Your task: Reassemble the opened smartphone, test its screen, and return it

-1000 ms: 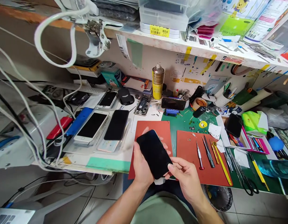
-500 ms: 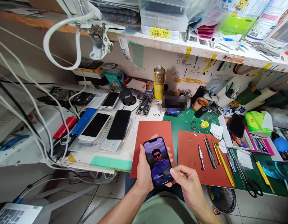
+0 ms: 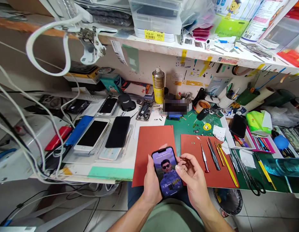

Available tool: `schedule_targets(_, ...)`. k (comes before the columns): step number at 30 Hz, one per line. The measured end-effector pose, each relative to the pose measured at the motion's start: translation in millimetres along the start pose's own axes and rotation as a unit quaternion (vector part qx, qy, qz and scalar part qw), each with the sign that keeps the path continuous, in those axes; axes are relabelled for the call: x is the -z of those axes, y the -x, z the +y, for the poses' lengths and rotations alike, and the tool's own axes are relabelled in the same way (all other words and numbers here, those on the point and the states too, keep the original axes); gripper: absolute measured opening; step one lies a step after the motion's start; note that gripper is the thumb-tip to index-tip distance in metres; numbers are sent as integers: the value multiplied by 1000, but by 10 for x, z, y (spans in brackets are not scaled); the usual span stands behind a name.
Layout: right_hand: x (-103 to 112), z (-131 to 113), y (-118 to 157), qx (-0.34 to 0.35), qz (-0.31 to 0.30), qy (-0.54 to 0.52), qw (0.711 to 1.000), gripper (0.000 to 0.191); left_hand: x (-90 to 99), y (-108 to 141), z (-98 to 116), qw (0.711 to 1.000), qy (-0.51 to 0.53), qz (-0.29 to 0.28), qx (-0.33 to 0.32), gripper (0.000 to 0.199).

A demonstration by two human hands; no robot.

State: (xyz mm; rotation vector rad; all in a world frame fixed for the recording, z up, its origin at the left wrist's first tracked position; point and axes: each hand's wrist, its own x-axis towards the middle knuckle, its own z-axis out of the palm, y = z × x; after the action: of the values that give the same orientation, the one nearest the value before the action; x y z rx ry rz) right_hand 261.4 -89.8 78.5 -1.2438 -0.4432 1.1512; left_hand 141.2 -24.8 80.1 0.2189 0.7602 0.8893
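Note:
A black-framed smartphone (image 3: pixel 166 175) lies tilted in my left hand (image 3: pixel 150 185), its lit screen facing up. On the screen is a purple-toned picture of a figure in sunglasses. My left hand is closed round the phone's left side, with the fingers passing behind it. At the right edge of the phone is my right hand (image 3: pixel 194 175), its fingers curled and the thumb overlapping the screen's edge. The fingertips behind that edge are partly hidden. Beneath and beyond the phone lies a reddish-brown mat (image 3: pixel 153 138).
A second mat (image 3: pixel 188 145) carries a screwdriver (image 3: pixel 204 158), tweezers (image 3: pixel 214 154) and a yellow brush (image 3: pixel 228 166). Scissors (image 3: pixel 257 188) lie farther right. Several phones, including a white one (image 3: pixel 92 133), rest at left. A spray can (image 3: pixel 158 85) stands behind, under a low shelf (image 3: pixel 168 48).
My right hand has moved up along the phone's right edge, from the lower corner toward the middle. The whole view has shifted slightly, so the bench appears farther left.

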Motion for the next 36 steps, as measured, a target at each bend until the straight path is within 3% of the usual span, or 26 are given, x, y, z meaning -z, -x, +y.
schedule_targets(9,-41,-217,-156,41,-59,49,996,46,37,29,-56,999,18,-30,10,77)
schedule_targets(14,-60,-341,-212,-7,-103,57,993,47,103,55,-145,995,24,-62,76,73)
schedule_targets(20,-32,-309,-261,-30,-48,60,997,56,45,90,-127,995,-3,-81,61,74)
schedule_targets(29,-41,-461,-307,-65,-66,18,996,49,101,1,-124,987,-61,-123,78,88)
schedule_targets(36,-33,-427,-333,-72,-43,58,995,51,60,-22,-106,981,-85,-144,96,92)
